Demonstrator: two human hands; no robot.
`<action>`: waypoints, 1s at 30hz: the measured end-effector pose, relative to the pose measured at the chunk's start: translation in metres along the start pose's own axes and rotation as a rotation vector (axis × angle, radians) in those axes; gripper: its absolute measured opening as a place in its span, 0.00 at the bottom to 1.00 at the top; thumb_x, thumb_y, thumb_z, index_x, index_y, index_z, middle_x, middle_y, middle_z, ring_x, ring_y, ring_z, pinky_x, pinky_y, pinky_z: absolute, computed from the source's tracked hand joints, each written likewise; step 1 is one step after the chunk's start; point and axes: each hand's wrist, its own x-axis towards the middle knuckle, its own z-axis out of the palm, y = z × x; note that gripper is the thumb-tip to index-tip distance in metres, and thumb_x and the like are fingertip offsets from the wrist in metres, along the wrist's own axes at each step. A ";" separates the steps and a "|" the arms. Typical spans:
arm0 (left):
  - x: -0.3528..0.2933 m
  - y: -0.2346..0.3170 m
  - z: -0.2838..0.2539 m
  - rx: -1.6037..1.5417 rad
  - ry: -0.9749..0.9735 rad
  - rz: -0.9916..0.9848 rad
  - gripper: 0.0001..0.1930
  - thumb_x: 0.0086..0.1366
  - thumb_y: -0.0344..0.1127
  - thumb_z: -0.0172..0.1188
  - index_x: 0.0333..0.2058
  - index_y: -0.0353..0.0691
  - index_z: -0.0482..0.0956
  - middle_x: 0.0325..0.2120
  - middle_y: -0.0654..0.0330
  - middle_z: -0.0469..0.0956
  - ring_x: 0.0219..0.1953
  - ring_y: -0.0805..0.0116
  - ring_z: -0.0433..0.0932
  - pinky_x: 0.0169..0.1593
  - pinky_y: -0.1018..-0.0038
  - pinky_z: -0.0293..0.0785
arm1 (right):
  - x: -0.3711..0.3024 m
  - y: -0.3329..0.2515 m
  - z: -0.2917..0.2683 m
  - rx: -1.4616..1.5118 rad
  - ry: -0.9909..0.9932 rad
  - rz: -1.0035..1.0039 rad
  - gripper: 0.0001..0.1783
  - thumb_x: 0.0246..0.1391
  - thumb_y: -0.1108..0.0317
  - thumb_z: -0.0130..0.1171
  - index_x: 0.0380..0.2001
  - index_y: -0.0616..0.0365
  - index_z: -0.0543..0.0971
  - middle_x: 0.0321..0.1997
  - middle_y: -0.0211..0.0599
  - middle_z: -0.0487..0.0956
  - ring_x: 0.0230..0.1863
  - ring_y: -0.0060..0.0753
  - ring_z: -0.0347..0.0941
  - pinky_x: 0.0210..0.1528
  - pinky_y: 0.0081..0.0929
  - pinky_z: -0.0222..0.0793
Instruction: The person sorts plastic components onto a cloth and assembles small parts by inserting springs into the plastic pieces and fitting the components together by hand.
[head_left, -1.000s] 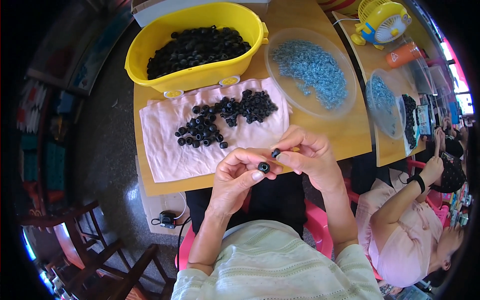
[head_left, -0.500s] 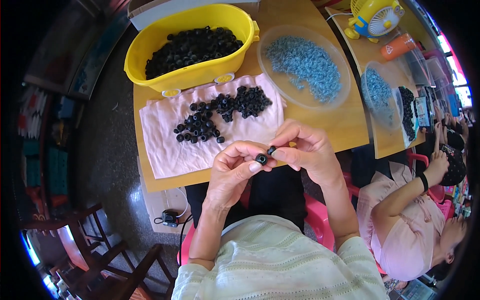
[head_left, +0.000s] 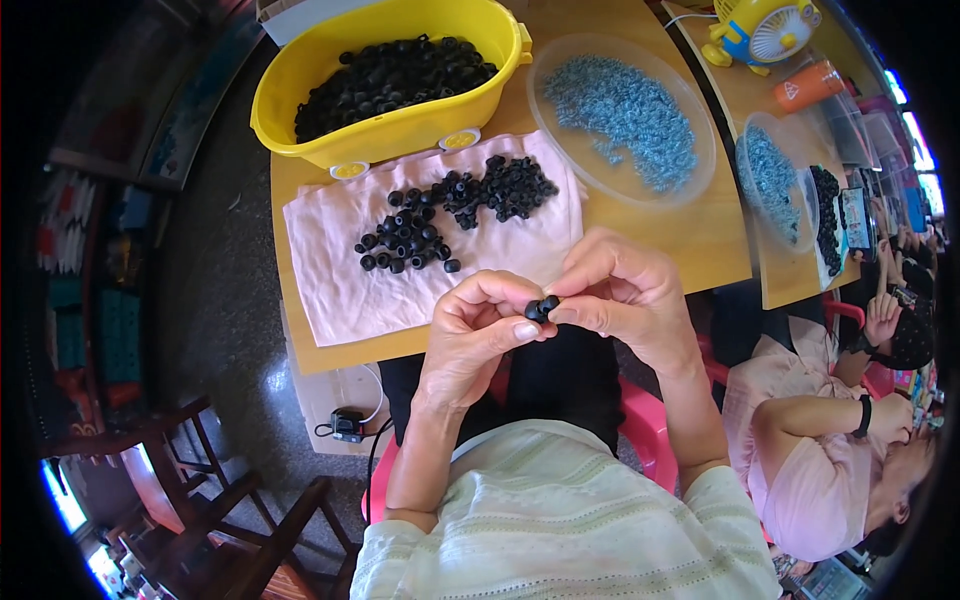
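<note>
Just past the table's front edge, my hands meet over my lap. Between thumb and fingers, my left hand (head_left: 465, 325) pinches a rounded black hollow part (head_left: 535, 312). My right hand (head_left: 635, 300) holds a smaller black piece (head_left: 550, 303) in its fingertips, against that part. Whether the small piece has gone into the hollow cannot be made out. Beyond the hands, a pink cloth (head_left: 335, 275) carries loose rounded black parts (head_left: 405, 240). Toward the cloth's far right side lies a heap of smaller black pieces (head_left: 515, 187).
Behind the cloth stands a yellow wheeled tub (head_left: 400, 135) full of black parts. A round clear tray (head_left: 548, 115) of small blue pieces (head_left: 630, 115) sits on the wooden table (head_left: 690, 245). Rightward are a second table with a yellow fan (head_left: 765, 30), an orange cup (head_left: 808, 85) and a seated person (head_left: 810, 470).
The small piece in my right hand has come against the rounded part in my left hand. That part's hole, facing up before, is now turned from view. The neighbouring person's arms have moved.
</note>
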 end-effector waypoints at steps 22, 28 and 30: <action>0.003 0.008 0.016 -0.276 0.061 -0.312 0.07 0.56 0.22 0.64 0.35 0.38 0.81 0.35 0.60 0.80 0.39 0.69 0.79 0.48 0.72 0.76 | 0.000 -0.010 0.005 -0.976 0.068 -0.685 0.20 0.29 0.79 0.69 0.33 0.61 0.80 0.31 0.35 0.77 0.23 0.31 0.73 0.24 0.25 0.69; 0.017 0.016 0.029 -0.189 0.035 -0.331 0.07 0.56 0.22 0.65 0.34 0.36 0.81 0.34 0.60 0.80 0.37 0.73 0.79 0.46 0.77 0.76 | -0.002 -0.014 0.006 -1.012 0.159 -0.797 0.19 0.28 0.80 0.68 0.32 0.62 0.80 0.29 0.35 0.77 0.20 0.31 0.71 0.21 0.24 0.67; 0.023 0.025 0.036 -0.155 0.032 -0.328 0.07 0.55 0.22 0.66 0.34 0.35 0.80 0.34 0.60 0.80 0.37 0.73 0.79 0.46 0.77 0.76 | -0.003 -0.020 0.004 -1.038 0.159 -0.735 0.16 0.35 0.81 0.67 0.33 0.63 0.78 0.30 0.36 0.76 0.25 0.35 0.72 0.26 0.25 0.70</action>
